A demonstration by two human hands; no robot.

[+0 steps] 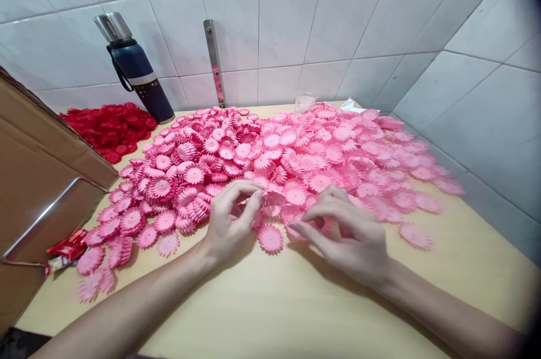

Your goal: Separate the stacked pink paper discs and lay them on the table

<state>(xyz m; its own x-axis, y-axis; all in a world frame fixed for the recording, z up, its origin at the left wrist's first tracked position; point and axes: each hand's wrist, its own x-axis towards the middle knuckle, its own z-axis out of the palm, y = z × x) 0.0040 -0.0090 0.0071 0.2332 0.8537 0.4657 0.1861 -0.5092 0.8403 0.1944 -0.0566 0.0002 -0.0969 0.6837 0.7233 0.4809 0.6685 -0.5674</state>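
A wide heap of pink flower-shaped plastic pieces (270, 162) covers the middle of a pale wooden table (296, 302). My left hand (230, 221) rests at the heap's near edge with fingers curled, thumb and fingertips pinched together over pieces at the pile's rim. My right hand (344, 232) lies beside it, fingers stretched leftward and pressing down on pink pieces near the front of the heap. One single pink flower piece (270, 238) lies flat on the table between the two hands.
A smaller heap of red flower pieces (112, 131) sits at the back left beside a dark blue flask (137, 71) with a steel cap. A cardboard box (38, 178) stands at the left edge. A small clear cup (305, 101) stands by the tiled wall.
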